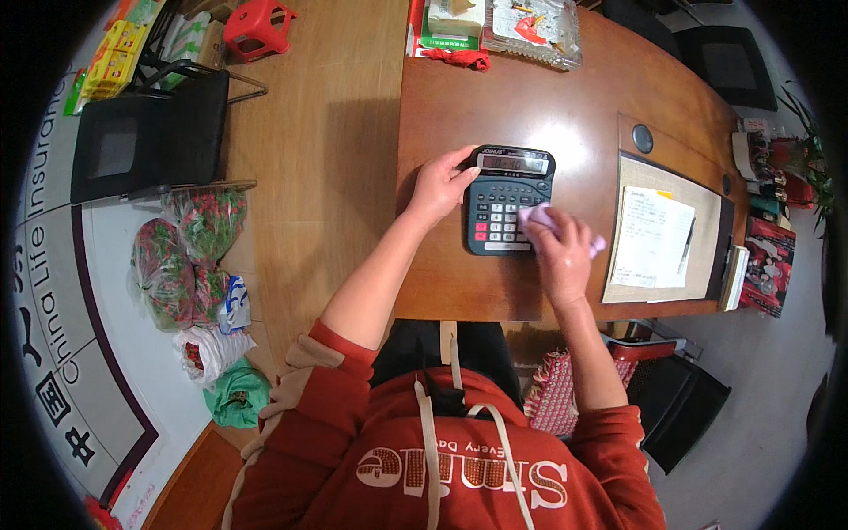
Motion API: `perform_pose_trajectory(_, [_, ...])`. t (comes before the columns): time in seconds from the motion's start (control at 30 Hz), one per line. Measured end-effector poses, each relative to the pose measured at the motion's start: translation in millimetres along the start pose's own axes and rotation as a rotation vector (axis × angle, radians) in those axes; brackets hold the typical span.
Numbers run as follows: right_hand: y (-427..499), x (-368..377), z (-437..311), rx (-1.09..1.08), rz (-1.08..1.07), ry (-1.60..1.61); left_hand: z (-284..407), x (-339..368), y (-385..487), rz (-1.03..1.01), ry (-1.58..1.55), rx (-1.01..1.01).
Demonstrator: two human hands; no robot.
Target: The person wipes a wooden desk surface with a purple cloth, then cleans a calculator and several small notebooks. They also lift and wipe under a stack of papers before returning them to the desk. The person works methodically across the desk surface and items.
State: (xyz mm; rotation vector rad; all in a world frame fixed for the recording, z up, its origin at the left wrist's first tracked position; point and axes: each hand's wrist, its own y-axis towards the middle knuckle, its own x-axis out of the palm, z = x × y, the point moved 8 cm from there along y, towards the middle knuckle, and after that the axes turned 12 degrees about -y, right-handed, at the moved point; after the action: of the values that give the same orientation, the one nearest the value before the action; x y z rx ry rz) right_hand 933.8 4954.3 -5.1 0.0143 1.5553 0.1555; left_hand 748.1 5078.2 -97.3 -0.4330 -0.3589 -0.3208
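A dark desk calculator (493, 205) with white and pink keys lies on the brown wooden table (457, 291) before me. My left hand (442, 187) grips its upper left edge, thumb on the front beside the display. In my right hand (563, 255) is a bunched lilac cloth (540, 215), pressed against the right side of the keypad. The cloth and fingers hide several keys there. A loose end of the cloth sticks out to the right of my knuckles.
Rightward, an open notebook (652, 232) with handwriting and a pen (687, 245) rests on a desk mat (705, 258). A clear plastic tray (573, 40) and red cloth (464, 59) are at the far edge. Stuffed bags (162, 271), a black chair (192, 126) and a red stool (255, 30) stand left.
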Motion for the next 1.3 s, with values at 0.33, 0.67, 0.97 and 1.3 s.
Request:
perform_pose_trajectory(0.33, [-44.5,17.4,-109.2,-0.215,0.047,0.288,-6.4,-5.0,3.3,0.008,-0.009,0.000])
perform_pose_trajectory(0.67, [-67.9,-0.9,-1.5,0.129,0.095,0.130,-8.1,-6.1,5.0,-0.005,0.002,-0.023])
perform_pose_trajectory(0.97, [66.0,-6.8,31.7,0.080,0.239,0.146,-2.7,-2.6,1.6,0.003,0.030,-0.030])
perform_pose_trajectory(1.3, [-67.6,0.5,9.8,-0.030,0.041,0.190,0.7,-2.1,1.1,-0.005,-0.032,-0.004])
